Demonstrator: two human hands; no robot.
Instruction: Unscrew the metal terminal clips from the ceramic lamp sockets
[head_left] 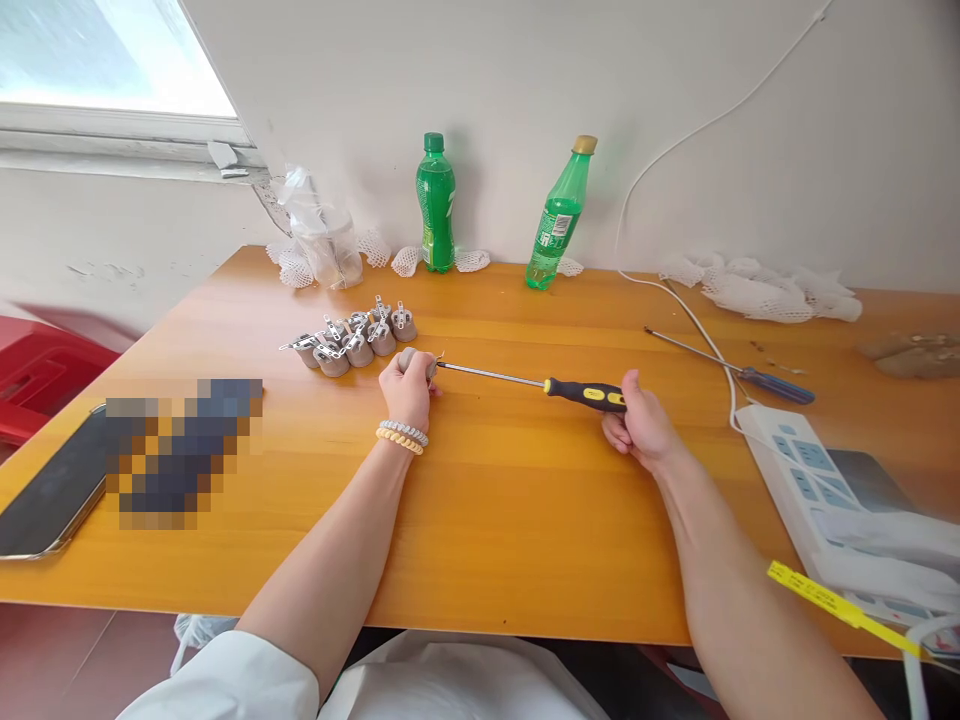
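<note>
Where it meets the socket [417,361], a black-and-yellow-handled screwdriver [540,385].

Orange wooden table [480,540], set against a white wall, carried along its back edge two green bottles [436,203] [559,215], a clear plastic bag [322,235] and white foam netting [765,285]. A cluster of grey metal fittings [352,342] lay left of centre, a phone [52,490] at the left edge. To the right lay a blue-handled screwdriver [731,367] and a white power strip [806,480]
</note>
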